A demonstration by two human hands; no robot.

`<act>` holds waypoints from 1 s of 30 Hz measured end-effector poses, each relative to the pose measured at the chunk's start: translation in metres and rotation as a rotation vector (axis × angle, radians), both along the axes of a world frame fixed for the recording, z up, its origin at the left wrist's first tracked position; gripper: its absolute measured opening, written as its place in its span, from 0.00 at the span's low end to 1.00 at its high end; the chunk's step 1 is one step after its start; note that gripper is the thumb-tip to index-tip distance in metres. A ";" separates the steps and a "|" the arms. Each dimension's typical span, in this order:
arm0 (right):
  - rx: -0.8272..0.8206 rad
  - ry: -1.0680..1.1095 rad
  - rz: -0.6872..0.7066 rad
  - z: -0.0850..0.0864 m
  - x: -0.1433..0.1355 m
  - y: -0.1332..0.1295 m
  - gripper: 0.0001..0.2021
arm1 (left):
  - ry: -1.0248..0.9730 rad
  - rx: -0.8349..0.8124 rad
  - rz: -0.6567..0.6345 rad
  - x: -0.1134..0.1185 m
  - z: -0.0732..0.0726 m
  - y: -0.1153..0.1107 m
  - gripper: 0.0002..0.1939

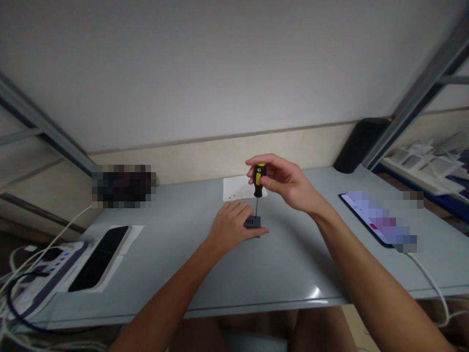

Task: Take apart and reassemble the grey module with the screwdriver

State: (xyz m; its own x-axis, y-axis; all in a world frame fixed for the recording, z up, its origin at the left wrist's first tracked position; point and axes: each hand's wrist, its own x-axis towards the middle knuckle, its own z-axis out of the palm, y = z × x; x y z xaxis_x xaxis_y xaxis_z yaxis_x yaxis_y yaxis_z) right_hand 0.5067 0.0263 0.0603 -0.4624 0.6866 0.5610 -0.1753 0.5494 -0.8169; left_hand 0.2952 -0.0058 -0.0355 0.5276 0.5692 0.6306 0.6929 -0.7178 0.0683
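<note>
A small dark grey box (253, 222) with slots in its face rests on the grey table (293, 269), and my left hand (234, 221) is wrapped round its left side, thumb along the near edge. Upright above the box stands a black and yellow screwdriver (258, 182); its tip meets the top of the box. The fingers and thumb of my right hand (284, 180) hold the screwdriver's handle. Behind my hands lies a white sheet of paper (236, 187) with several tiny dark specks on it.
At the left are a black phone (100, 259) on white paper and a power strip (54, 281) with cables. A lit tablet (370, 220) with a white cable lies at the right. A black cylinder (359, 145) stands at the back right, near a metal post.
</note>
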 end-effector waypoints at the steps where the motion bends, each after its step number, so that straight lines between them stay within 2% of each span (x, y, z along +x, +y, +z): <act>1: -0.041 -0.007 0.055 0.001 0.000 0.003 0.18 | -0.007 0.011 0.011 0.001 -0.001 -0.001 0.30; 3: -0.100 0.023 0.091 -0.002 0.000 0.006 0.20 | -0.016 0.023 0.035 0.004 -0.003 -0.002 0.29; 8: -0.056 0.179 -0.148 -0.014 0.001 0.005 0.18 | -0.010 0.061 0.074 0.009 -0.004 -0.005 0.28; 14: -0.177 0.182 0.021 -0.014 0.007 0.000 0.16 | -0.031 0.066 0.076 0.011 -0.004 -0.006 0.28; 16: -0.183 0.202 0.014 -0.014 0.007 0.000 0.16 | -0.027 0.062 0.081 0.012 -0.004 -0.007 0.28; 21: -0.054 0.179 -0.081 -0.016 0.011 0.000 0.13 | -0.027 0.086 0.106 0.014 -0.004 -0.009 0.30; 26: -0.153 0.165 0.038 -0.015 0.006 -0.003 0.16 | -0.028 0.095 0.115 0.015 -0.005 -0.010 0.30; 28: -0.163 0.207 0.031 -0.016 0.003 -0.003 0.16 | -0.031 0.099 0.108 0.015 -0.005 -0.010 0.30; 30: -0.135 0.243 -0.032 -0.017 0.003 -0.001 0.16 | -0.026 0.097 0.103 0.015 -0.004 -0.009 0.30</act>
State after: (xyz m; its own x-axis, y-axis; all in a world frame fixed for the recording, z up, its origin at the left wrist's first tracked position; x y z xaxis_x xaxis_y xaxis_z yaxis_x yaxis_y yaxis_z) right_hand 0.5092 0.0254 0.0428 -0.3025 0.7747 0.5553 -0.3589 0.4471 -0.8193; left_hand 0.3102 -0.0151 -0.0395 0.4521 0.5554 0.6980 0.7624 -0.6467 0.0208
